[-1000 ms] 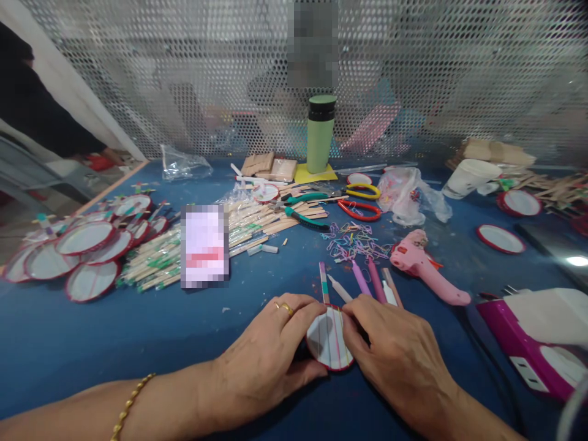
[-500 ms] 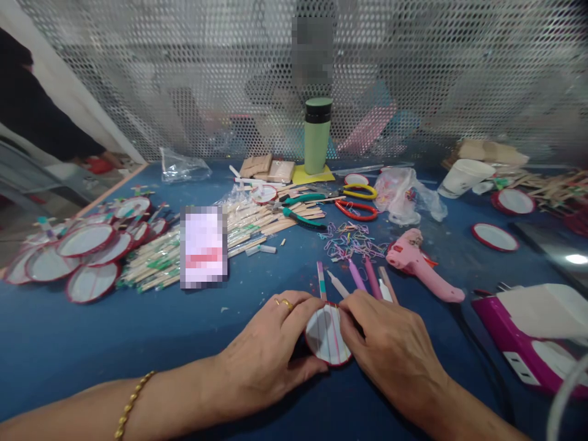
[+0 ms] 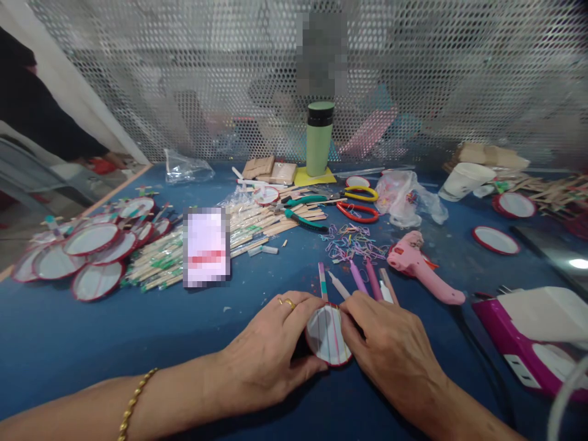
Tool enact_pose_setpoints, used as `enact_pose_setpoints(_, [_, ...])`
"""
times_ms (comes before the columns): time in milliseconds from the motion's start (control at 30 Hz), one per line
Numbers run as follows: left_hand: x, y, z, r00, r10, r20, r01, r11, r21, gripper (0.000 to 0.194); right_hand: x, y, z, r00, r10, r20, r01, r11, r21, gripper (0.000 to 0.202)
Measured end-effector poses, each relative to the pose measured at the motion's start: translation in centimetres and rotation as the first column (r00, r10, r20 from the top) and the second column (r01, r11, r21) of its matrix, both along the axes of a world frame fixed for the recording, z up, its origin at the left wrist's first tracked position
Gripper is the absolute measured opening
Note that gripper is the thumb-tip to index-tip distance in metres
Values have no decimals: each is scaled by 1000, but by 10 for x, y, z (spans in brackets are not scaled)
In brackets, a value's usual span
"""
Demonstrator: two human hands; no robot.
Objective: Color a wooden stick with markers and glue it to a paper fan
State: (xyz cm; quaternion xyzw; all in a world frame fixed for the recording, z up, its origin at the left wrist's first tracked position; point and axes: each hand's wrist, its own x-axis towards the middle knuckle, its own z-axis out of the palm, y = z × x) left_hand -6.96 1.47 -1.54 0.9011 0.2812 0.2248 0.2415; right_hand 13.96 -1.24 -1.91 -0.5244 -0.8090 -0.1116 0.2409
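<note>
A small round white disc with a red rim (image 3: 329, 335) lies between my hands, thin lines running across its face. My left hand (image 3: 275, 349) grips its left side, thumb at the lower edge and fingers at the upper edge. Curled against the upper right of the rim is my right hand (image 3: 390, 349), its fingertips pressing there; they partly hide what they touch. From the disc's top edge sticks out a flat stick with purple and teal bands (image 3: 323, 280). Just beyond my right hand lie a purple pen (image 3: 358, 277) and several other pens.
A pink glue gun (image 3: 425, 269) and a magenta power strip (image 3: 509, 349) lie on the right. Colourful paper clips (image 3: 351, 242), pliers (image 3: 305, 211) and bundled wooden sticks (image 3: 160, 260) spread across the middle. Red-rimmed discs (image 3: 92, 239) pile up left. A green bottle (image 3: 318, 144) stands behind, before a perforated screen.
The camera view has shifted slightly, so the background sits a little further right and lower. Both hands stay on the disc in nearly the same pose.
</note>
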Motion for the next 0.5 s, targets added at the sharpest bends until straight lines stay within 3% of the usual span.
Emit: enact_pose_setpoints(500, [2, 0, -3, 1000, 16, -18, -17, 999, -30, 55, 1, 0, -1, 1000, 4, 20, -4, 1000, -3, 38])
